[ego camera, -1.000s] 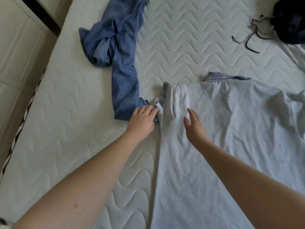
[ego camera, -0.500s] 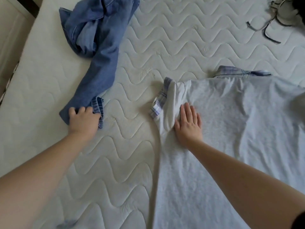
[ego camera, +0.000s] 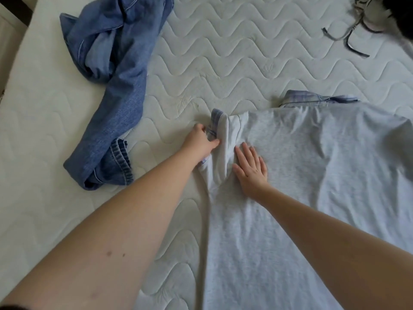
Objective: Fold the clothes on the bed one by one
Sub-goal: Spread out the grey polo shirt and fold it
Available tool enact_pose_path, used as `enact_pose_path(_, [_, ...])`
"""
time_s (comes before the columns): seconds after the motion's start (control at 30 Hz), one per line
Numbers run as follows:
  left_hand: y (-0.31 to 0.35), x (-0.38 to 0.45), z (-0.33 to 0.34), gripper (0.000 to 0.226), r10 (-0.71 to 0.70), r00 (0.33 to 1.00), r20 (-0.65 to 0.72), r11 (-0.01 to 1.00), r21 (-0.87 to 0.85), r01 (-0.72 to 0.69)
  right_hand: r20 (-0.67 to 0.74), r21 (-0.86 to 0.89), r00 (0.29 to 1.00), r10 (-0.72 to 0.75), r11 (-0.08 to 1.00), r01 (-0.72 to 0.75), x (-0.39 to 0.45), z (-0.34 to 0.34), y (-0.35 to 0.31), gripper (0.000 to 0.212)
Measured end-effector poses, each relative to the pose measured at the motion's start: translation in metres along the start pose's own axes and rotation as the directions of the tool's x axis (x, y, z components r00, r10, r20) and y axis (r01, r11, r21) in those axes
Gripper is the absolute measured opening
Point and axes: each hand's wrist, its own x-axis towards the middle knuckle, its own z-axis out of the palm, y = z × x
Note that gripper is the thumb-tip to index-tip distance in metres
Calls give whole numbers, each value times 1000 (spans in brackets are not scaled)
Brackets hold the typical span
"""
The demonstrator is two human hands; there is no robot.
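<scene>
Denim jeans (ego camera: 111, 121) now lie shoved aside, well clear on the bed (ego camera: 245, 52), and the left hand (ego camera: 201, 142) is back from them, its grip pinching the plaid-lined sleeve (ego camera: 215, 124) of the grey shirt (ego camera: 312, 175). The right hand (ego camera: 251, 166) presses flat, fingers spread, beside that sleeve. With room cleared, I'd say the sleeve fold comes next.

My left hand (ego camera: 202, 142) covers its own fingertips, tucked under the plaid sleeve (ego camera: 214, 124); rest of plaid shirt hidden under the grey tee (ego camera: 301, 164); tee cut off at right & bottom edges; jeans (ego camera: 116, 90) cut off at top; dark thing (ego camera: 400, 14) top right too cropped to ID.
</scene>
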Motion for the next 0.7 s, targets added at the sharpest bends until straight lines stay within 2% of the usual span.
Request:
enact_pose_path(0.03, [-1, 4, 0, 70, -27, 999, 20, 1000, 5, 27, 1, -4, 1000, -3, 1000, 3, 0, 0, 0, 56])
enact_pose_path(0.1, [-5, 5, 1, 43, -20, 1000, 12, 996, 81, 19, 2, 4, 1000, 0, 1000, 0, 0, -1, -1, 56])
enact_pose_path(0.17, [-13, -1, -2, 22, 10, 997, -75, 992, 126, 0, 3, 20, 1000, 6, 1000, -6, -2, -4, -4, 55])
enact_pose_path(0.27, [-34, -18, -13, 24, -5, 970, -242, 997, 76, 24, -23, 66, 999, 29, 997, -27, -6, -11, -13, 56])
enact_pose_path(0.33, [-52, -29, -17, 23, -43, 955, -293, 998, 32, 54, -64, 79, 997, 32, 997, -27, -11, -14, -19, 58])
enact_pose_path(0.57, [-93, -53, -15, 33, -219, 912, -346, 975, -100, 196, -100, -68, 995, 20, 997, -27, -8, -25, -38, 60])
enact_pose_path(0.7, [-95, -58, -14, 33, -276, 920, -279, 938, -286, 195, -103, -69, 994, -33, 997, 26, 9, -34, -49, 59])
